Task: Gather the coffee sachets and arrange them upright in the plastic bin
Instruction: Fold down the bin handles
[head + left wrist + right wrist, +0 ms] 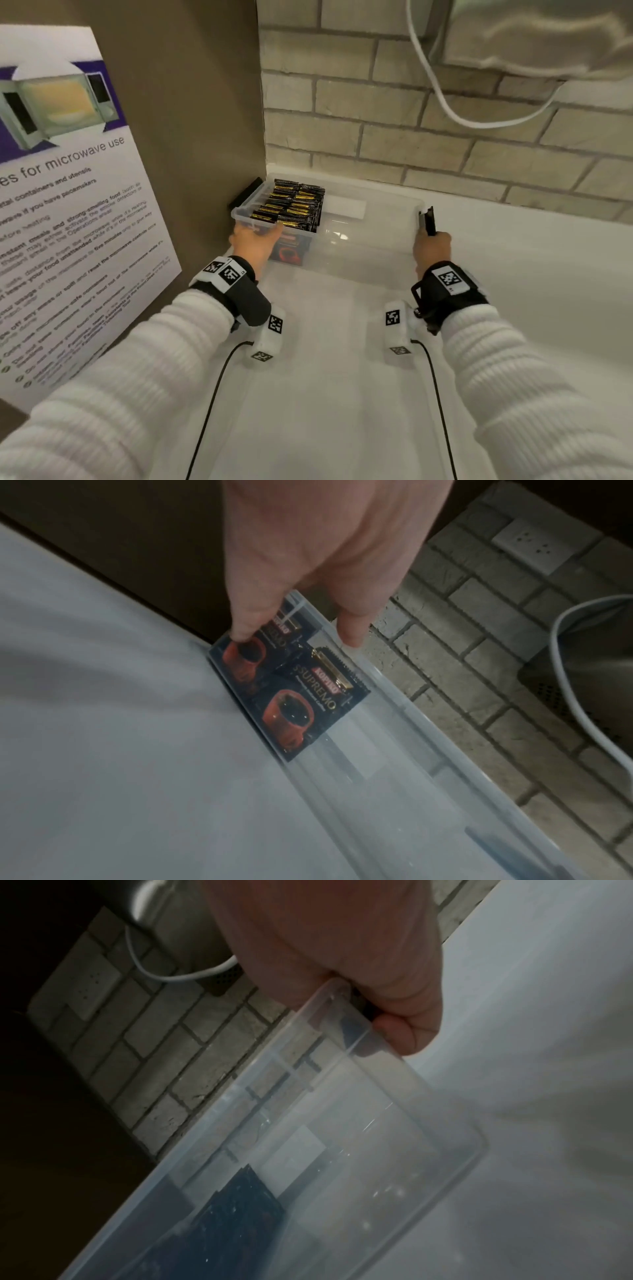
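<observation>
A clear plastic bin point(363, 255) stands on the white counter in the corner, against the brick wall. Several black-and-gold coffee sachets point(291, 205) stand upright, packed in its left part; the right part holds none. My left hand point(256, 240) grips the bin's near left corner. In the left wrist view the left hand point(296, 631) has its thumb on the front wall over the sachets point(301, 696) and a finger over the rim. My right hand point(431, 250) grips the bin's right end at the black latch point(427, 221); the right wrist view shows the right hand point(377, 1007) curled round the bin point(342, 1150).
A microwave-use poster point(68, 205) hangs on the brown panel at the left. The brick wall point(411, 137) runs behind, with a white cable point(445, 102) looping down it and a wall socket point(534, 542). The white counter point(342, 377) stretches toward me and right.
</observation>
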